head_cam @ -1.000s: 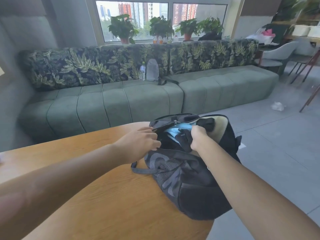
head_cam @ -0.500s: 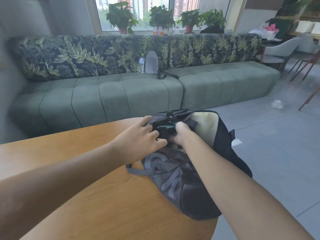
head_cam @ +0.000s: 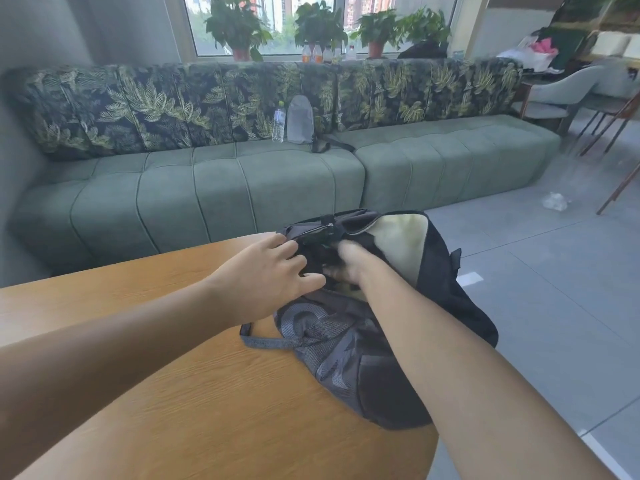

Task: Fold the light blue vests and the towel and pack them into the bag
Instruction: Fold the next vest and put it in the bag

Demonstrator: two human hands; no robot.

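The left hand (head_cam: 266, 275) is resting spread fingers on the soft, floppy backpack (head_cam: 363, 341)'s rim; the right hand (head_cam: 349, 263) is reaching inside, its grip blurred.

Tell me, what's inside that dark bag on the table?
The right hand reaches into the bag mouth, blurred. The left hand rests on its edge. A pale cream lining or cloth shows inside. Anything deeper is covered; no blue cloth shows.
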